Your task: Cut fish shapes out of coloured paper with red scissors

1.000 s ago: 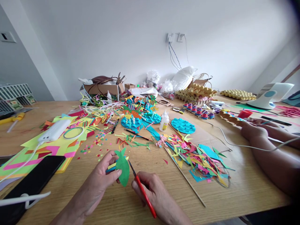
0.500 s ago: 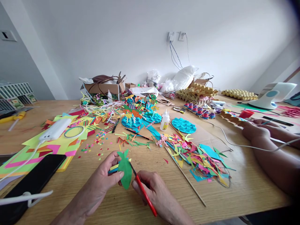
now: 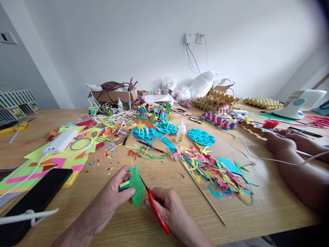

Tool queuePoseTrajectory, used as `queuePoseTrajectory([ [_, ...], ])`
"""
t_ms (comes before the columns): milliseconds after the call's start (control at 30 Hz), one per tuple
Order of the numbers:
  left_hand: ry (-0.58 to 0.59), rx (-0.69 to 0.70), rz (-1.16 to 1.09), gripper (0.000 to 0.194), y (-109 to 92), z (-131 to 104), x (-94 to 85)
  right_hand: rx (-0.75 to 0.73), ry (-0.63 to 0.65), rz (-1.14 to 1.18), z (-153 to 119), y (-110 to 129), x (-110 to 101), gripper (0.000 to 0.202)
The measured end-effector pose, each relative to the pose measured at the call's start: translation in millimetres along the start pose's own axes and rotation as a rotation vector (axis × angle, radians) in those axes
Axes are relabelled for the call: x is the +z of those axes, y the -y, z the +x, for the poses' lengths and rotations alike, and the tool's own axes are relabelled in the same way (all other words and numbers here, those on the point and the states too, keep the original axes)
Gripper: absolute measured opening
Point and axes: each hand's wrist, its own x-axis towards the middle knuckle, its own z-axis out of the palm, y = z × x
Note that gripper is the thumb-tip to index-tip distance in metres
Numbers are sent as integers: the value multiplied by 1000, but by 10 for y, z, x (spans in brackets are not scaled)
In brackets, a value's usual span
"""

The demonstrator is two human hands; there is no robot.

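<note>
My left hand (image 3: 115,192) pinches a green paper fish cutout (image 3: 137,190), its forked tail pointing up. Yellow and blue paper strips (image 3: 124,185) stick out between the fingers of that same hand. In my right hand (image 3: 168,207) is a pair of red-handled scissors (image 3: 157,209), with the dark blades angled up beside the fish's right edge. Whether the blades touch the paper is hard to see. Paper scraps (image 3: 226,176) in many colours lie to the right of my hands, along with a thin wooden stick (image 3: 205,195).
A white glue bottle (image 3: 181,132) stands beyond my hands, beside a blue scalloped base (image 3: 201,137). Decorated paper pieces (image 3: 146,120) stand behind. Left are a black phone (image 3: 41,202), a power bank (image 3: 60,141) and coloured sheets (image 3: 23,176). Another person's arms (image 3: 295,171) rest at right.
The scissors have shifted slightly up and left, and their handles look a little wider apart. The green fish stays in my left hand, barely moved.
</note>
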Motion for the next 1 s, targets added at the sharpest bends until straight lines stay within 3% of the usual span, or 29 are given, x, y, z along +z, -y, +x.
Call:
queuePoseTrajectory([
  [333,-27,2,-25,43,40,28,-31,12,34,-34,-19,5,-27,35],
  [567,-53,-4,-27,45,36,-8,-11,23,67,70,-28,-25,-9,35],
  [800,62,-20,9,44,74,74,-89,29,50,58,-10,-19,-2,34],
  [1000,66,-31,10,44,64,64,-84,4,23,34,14,-1,-19,35],
])
